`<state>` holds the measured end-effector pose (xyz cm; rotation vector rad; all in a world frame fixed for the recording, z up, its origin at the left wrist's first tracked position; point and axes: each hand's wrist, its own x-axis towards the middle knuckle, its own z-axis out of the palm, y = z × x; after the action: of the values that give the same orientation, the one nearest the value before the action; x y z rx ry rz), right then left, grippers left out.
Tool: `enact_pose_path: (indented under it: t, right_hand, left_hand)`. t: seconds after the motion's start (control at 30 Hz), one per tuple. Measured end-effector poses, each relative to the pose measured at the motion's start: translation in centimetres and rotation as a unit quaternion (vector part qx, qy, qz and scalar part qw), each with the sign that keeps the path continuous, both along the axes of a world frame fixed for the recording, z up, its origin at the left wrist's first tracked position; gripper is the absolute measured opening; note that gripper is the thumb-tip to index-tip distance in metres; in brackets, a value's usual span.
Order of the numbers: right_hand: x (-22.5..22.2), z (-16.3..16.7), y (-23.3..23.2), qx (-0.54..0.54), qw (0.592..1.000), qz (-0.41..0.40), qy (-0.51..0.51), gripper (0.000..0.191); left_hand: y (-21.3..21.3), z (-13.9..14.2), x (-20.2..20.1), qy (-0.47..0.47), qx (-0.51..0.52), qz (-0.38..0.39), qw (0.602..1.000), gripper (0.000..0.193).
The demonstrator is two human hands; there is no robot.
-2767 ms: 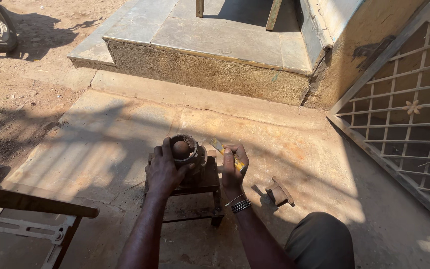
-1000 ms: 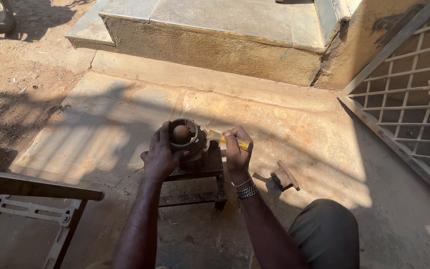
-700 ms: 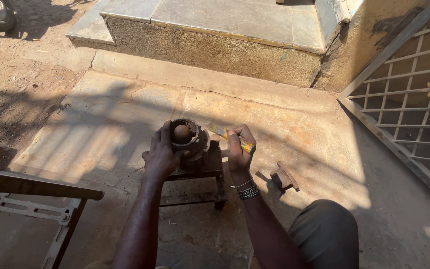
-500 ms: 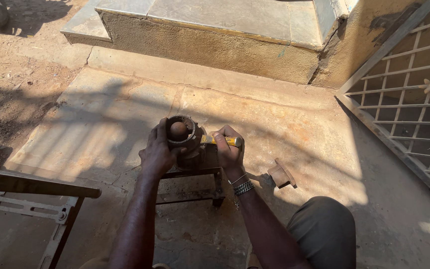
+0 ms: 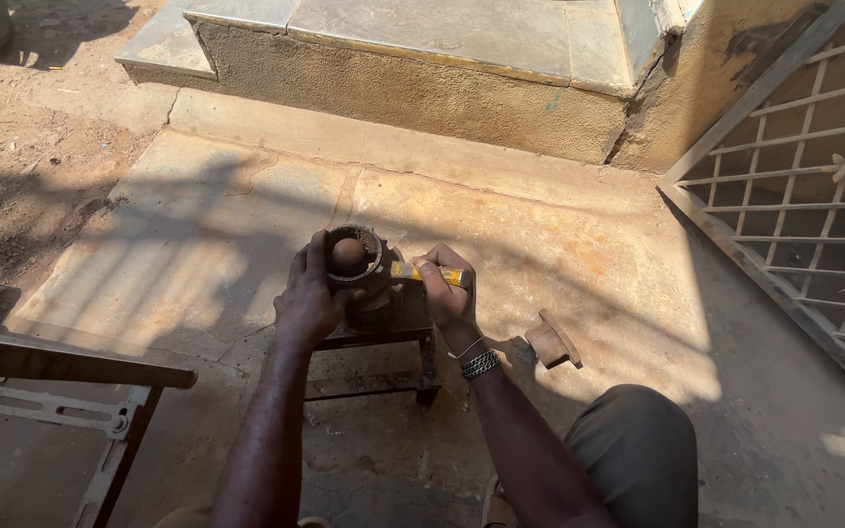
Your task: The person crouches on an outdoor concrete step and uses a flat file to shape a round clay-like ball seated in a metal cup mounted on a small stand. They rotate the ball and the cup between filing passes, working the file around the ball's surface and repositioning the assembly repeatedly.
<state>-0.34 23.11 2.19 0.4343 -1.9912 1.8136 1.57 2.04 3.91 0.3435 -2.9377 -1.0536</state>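
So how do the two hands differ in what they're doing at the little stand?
The left hand wraps around the side of the round metal part, fingers curled on its rim; the right hand instead closes on a yellow-handled tool lying level against that part. The right wrist wears a beaded bracelet; the left is bare. Both work over the small metal stand.

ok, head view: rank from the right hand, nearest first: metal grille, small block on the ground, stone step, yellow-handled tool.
1. Yellow-handled tool, in the right hand.
2. Small block, on the ground just right of it.
3. Metal grille, far right.
4. Stone step, top; close to the grille's distance.
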Motion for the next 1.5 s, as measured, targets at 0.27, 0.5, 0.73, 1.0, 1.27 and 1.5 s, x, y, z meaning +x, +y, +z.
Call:
enact_pose_path:
  t: [0.27,0.5,0.73,1.0,1.27,1.5]
  right_hand:
    - [-0.8,-1.1,0.0,-0.076,0.996,0.018,-0.041,0.026]
    - [-1.2,-1.4,0.2,-0.049,0.999,0.007,0.002,0.02]
    - [-1.9,-0.9,0.1,0.005,0.999,0.041,-0.011,0.018]
    - [-1.4,0.4,0.0,0.015,0.999,-0.016,0.039,0.022]
    - [-1.3,0.6,-0.2,0.004,1.0,0.002,0.02,0.026]
    - [-0.9,0.5,-0.5,0.011,0.999,-0.03,0.003,0.024]
  left_hand:
    - [0.1,-0.1,-0.2,0.012,-0.038,-0.008,0.999,0.113]
    - [0.1,0.2,-0.1,0.033,-0.046,-0.012,0.998,0.111]
    - [0.1,0.0,-0.2,0.025,-0.06,-0.013,0.998,0.112]
    - [0.1,0.1,-0.3,0.028,-0.039,-0.012,0.999,0.112]
    - [0.3,0.5,-0.2,0.013,-0.066,-0.014,0.998,0.115]
    - [0.1,0.1,-0.2,0.024,-0.05,-0.009,0.998,0.113]
